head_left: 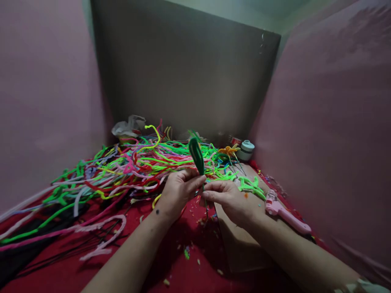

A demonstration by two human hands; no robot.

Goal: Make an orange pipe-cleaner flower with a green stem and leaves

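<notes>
A dark green looped piece (196, 154), like a leaf of pipe cleaner, stands upright at the centre of the view. Just below its loop, my left hand (180, 191) pinches its base between thumb and fingers. My right hand (227, 199) is closed on the thin dark stem under it, close beside the left fingertips. The stem's lower end hangs down above the red cloth (180, 260).
A tangled heap of coloured pipe cleaners (146, 162) spreads behind and left. At right are a pink glue gun (287, 213), brown cardboard (241, 248), bright green pieces (250, 185), an orange flower (229, 150) and a pale jar (246, 150). Walls rise on three sides.
</notes>
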